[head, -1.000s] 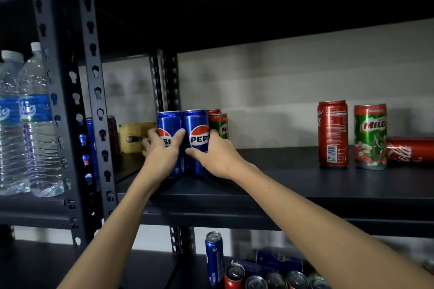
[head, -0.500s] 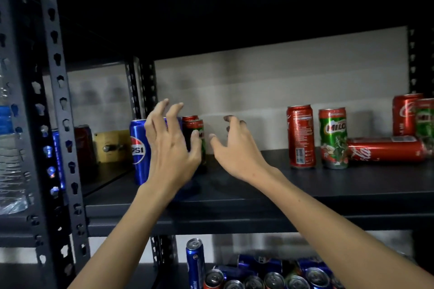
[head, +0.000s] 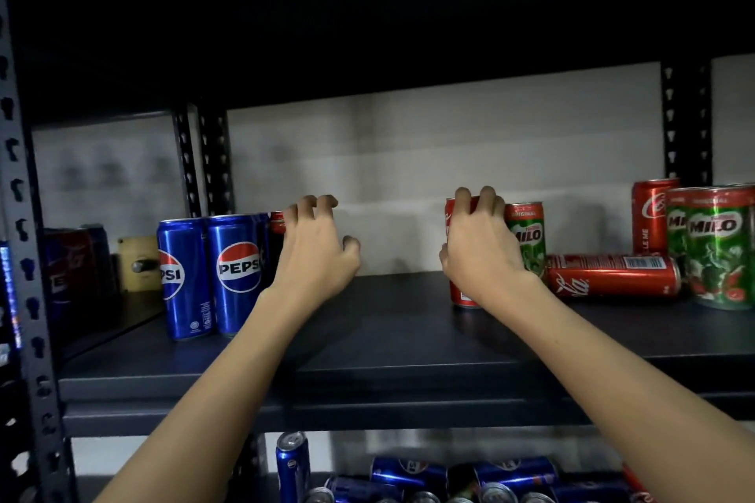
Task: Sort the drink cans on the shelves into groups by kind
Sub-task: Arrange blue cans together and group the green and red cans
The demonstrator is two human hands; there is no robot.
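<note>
Gripping the upright red Coca-Cola can (head: pixel 457 294) mid-shelf, the right hand (head: pixel 482 253) has fingers hooked over its top rim and thumb on its left side; a green Milo can (head: pixel 528 235) stands just beside it on the right. Left hand (head: pixel 314 257) hovers with fingers curled, holding nothing, in front of a red can (head: pixel 278 221) that is mostly hidden, right of two upright blue Pepsi cans (head: pixel 212 278) on the dark metal shelf (head: pixel 367 343). Far right: one red Coca-Cola can lying on its side (head: pixel 613 276), another standing red can (head: pixel 649 216), two green Milo cans (head: pixel 715 245); blue cans piled on the lower shelf (head: pixel 429 478).
</note>
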